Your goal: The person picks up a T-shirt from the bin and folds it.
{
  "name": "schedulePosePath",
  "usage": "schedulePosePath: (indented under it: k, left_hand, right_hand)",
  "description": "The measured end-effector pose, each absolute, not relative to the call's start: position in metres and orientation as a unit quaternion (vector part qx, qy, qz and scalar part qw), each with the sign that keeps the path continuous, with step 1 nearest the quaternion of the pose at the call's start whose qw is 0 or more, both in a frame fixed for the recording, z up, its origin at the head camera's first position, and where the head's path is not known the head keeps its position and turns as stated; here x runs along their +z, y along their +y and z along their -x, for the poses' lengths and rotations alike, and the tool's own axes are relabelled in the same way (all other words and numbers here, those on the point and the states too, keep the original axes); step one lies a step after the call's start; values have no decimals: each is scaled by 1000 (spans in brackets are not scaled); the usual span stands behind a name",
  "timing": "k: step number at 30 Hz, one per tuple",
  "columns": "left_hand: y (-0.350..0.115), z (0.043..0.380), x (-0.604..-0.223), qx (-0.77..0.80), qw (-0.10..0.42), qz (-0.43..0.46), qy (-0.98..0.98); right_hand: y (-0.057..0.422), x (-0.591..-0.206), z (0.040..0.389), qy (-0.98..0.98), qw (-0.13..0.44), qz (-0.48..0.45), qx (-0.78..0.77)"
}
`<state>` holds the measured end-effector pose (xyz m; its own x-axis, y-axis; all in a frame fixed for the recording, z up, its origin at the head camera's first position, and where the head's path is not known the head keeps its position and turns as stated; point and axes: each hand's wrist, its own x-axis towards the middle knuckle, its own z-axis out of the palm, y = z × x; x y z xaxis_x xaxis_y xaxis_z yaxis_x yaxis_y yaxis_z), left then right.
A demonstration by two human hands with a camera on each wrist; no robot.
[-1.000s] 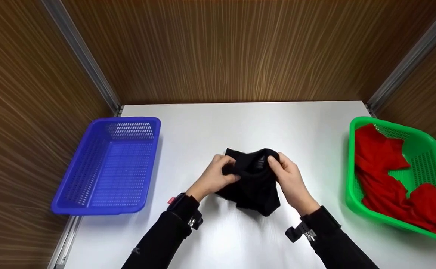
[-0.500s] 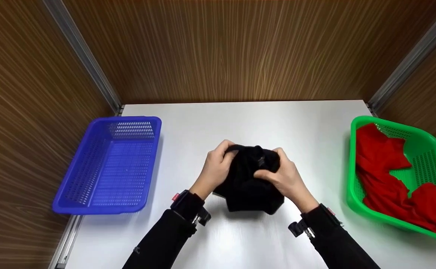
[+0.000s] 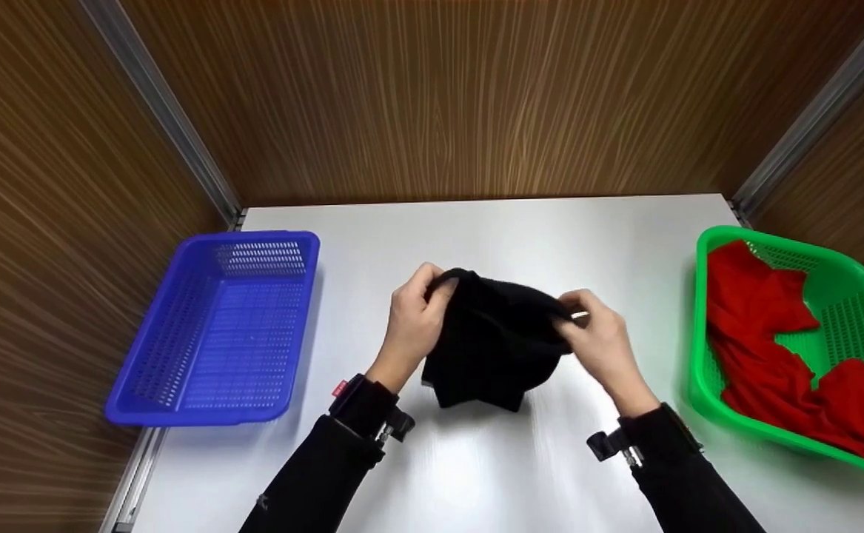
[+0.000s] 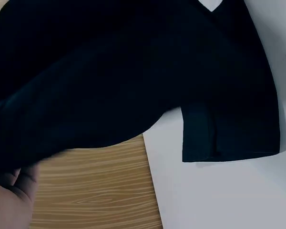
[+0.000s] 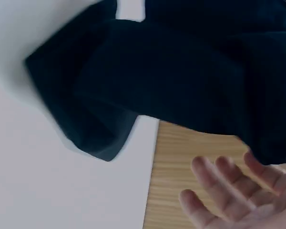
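A black garment hangs bunched between both hands over the white table, its lower corners pointing down toward the wearer. My left hand pinches its upper left edge between thumb and fingers. At the upper right edge, my right hand pinches the cloth with thumb and forefinger. The right wrist view shows the other fingers of that hand spread away from the fabric. Seen from the left wrist, the garment stretches across the view, and a squared hemmed end drops at the right.
A blue perforated basket stands on the left of the white table. On the right, a green basket holds crumpled red cloth. Wood-grain panels enclose the back and sides.
Both hands have moved apart, spreading the garment's top edge. The opening with a label inside is no longer visible. The right hand has shifted to the right, the left slightly up and left.
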<state>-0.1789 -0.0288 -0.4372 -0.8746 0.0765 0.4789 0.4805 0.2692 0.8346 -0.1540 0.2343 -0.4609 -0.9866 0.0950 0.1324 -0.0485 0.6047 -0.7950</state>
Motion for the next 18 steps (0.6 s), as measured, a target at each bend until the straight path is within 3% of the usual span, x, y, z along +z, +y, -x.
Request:
schedulePosePath:
  k: [7, 11, 14, 18]
  left_hand:
    - [-35, 181, -434, -622, 149, 129, -758]
    - [-30, 180, -430, -636, 119, 114, -754]
    - [-23, 180, -427, -639, 96, 93, -757]
    - [-20, 180, -423, -634, 98, 51, -766]
  right_hand:
    - [245, -446, 152, -886, 191, -8, 423]
    - [227, -455, 142, -857, 251, -197, 405]
    - [208, -463, 132, -820, 328, -347, 315]
    - [186, -471, 119, -791, 399, -396, 241]
